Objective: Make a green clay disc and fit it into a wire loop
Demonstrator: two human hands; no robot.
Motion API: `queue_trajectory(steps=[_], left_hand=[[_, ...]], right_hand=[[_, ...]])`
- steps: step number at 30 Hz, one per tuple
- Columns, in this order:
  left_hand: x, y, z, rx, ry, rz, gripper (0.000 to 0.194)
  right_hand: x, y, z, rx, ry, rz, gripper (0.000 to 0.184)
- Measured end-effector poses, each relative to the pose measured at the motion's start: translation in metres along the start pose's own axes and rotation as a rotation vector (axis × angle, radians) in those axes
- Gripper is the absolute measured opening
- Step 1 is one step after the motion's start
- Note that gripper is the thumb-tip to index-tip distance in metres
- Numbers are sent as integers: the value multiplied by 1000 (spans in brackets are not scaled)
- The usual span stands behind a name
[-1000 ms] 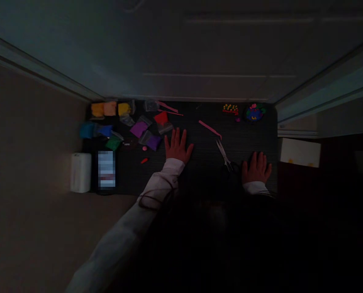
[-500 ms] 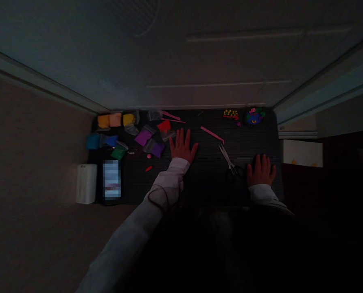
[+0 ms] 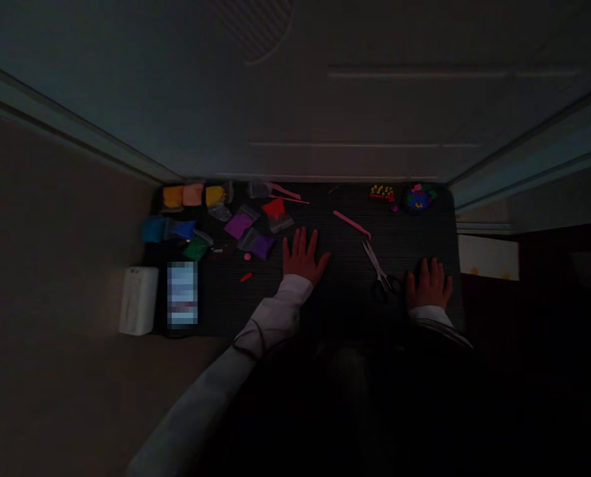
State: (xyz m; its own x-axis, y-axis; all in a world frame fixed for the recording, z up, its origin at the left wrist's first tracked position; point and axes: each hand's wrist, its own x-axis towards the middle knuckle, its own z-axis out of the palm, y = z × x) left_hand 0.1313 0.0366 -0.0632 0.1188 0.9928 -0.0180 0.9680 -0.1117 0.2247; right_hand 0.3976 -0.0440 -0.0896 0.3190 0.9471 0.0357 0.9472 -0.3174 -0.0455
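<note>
The scene is very dark. My left hand (image 3: 303, 255) lies flat with fingers spread on a black mat (image 3: 335, 291), holding nothing, just right of a purple clay bag (image 3: 263, 246) and below a red clay bag (image 3: 275, 208). My right hand (image 3: 429, 283) rests flat near the mat's right edge, fingers apart, empty. Scissors (image 3: 381, 271) lie just left of it, blades pointing up-left. A pink stick tool (image 3: 352, 223) lies between the hands, farther back.
Small bags of coloured clay, yellow (image 3: 214, 195), orange (image 3: 173, 196), blue (image 3: 182, 229) and green (image 3: 196, 248), crowd the mat's back left. A phone (image 3: 181, 293) and white box (image 3: 138, 300) sit at left. A multicoloured clay piece (image 3: 419, 197) stands at back right, a closed door beyond.
Both hands stay flat on the mat. The whole view has drifted slightly down and right as my head moved; nothing was picked up or let go.
</note>
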Motion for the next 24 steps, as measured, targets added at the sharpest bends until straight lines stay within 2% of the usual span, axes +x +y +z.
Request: queue_trajectory(steps=[3,6,8,13,16,18,24], left_hand=[[22,0,-2,-28,37,-17,62],[26,0,-3,-47,26,-7,62],[16,0,-3,-47,8,4,61],[-29,0,1,-8,-24,12,60],[-38,-1,2,12,-38,5,59],[-30,0,1,9,-36,10,60],[19,3,-6,-37,-16,14,62]], right_hand=[[0,0,0,-2,3,-5,52],[0,1,0,-4,9,-9,52],[0,1,1,-9,17,-8,52],[0,-1,-1,-9,4,1,52],[1,-1,-2,1,-9,2,52],[1,-1,-2,7,-10,1,52],[1,-1,0,-13,15,-7,51]])
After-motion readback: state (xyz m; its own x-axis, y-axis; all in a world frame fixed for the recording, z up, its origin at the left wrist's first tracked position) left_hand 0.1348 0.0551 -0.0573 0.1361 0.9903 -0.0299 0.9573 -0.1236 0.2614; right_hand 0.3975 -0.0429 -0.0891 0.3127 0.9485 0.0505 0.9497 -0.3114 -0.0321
